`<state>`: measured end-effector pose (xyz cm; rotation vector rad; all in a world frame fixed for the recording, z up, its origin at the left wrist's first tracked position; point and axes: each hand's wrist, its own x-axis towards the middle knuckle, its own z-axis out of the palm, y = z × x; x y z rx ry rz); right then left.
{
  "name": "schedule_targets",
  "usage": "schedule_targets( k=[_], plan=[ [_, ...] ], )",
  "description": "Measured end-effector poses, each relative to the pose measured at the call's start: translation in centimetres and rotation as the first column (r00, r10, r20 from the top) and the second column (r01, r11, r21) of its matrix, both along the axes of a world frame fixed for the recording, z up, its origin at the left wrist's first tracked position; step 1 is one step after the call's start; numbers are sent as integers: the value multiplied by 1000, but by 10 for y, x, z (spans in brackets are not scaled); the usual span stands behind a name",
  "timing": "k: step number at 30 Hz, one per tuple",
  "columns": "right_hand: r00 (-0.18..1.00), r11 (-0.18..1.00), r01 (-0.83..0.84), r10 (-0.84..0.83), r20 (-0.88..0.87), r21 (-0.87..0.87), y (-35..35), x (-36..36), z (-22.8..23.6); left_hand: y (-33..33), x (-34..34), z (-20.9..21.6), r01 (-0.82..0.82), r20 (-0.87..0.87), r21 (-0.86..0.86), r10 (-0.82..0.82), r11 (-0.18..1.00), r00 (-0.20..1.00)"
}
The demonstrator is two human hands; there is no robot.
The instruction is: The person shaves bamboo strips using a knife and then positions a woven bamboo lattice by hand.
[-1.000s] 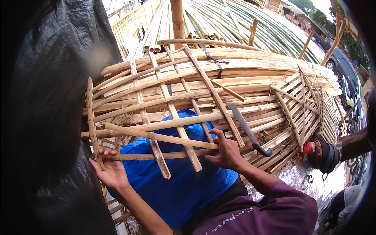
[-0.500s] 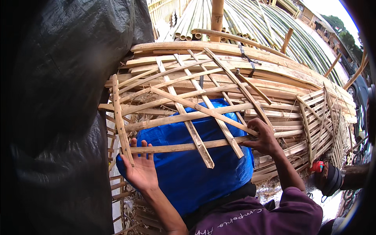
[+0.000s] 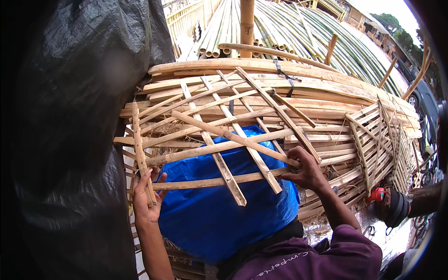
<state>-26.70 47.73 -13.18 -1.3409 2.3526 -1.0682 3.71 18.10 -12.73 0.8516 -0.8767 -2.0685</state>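
A lattice panel of split bamboo slats lies tilted across the blue sheet in front of me. The narrow end slat on its left has a row of dark holes. My left hand grips the lower end of that slat, thumb on one side and fingers behind it. My right hand is closed round the right ends of a diagonal slat and the lowest cross slat. Two crossing slats stick out past the panel's near side. Part of the left fingers is hidden behind the bamboo.
Long split bamboo strips are stacked beyond the panel, with whole bamboo poles behind an upright post. A black plastic sheet hangs at the left. Another slatted panel leans at the right, near a red-topped object.
My left hand has gone from open beside the end slat to gripping its lower end. The right hand keeps its hold. The whole view has shifted slightly.
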Motion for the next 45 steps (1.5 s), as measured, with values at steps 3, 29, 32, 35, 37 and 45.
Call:
schedule_targets(
  k=[3,29,32,35,37,45],
  plan=[
    [997,999,-10,6,-71,-46,1,-1,-3,0,-3,-13,-17,-34,48,19,999,999],
    [960,987,35,11,278,-158,1,-66,11,36,-26,9,-204,-35,-167,200,965,979],
    [975,959,155,-109,195,-238,-1,-82,19,36,-46,6,-213,-100,-119,202,970,974],
    [957,851,250,-290,-15,-462,-8,-91,27,33,-69,2,-221,-123,-59,212,974,969],
    [921,762,354,-383,63,-542,-11,-95,34,37,-87,1,-207,-166,-59,195,977,967],
    [897,653,435,-259,358,-620,3,-98,48,55,-179,17,-244,-153,-202,215,949,965]
  ],
)
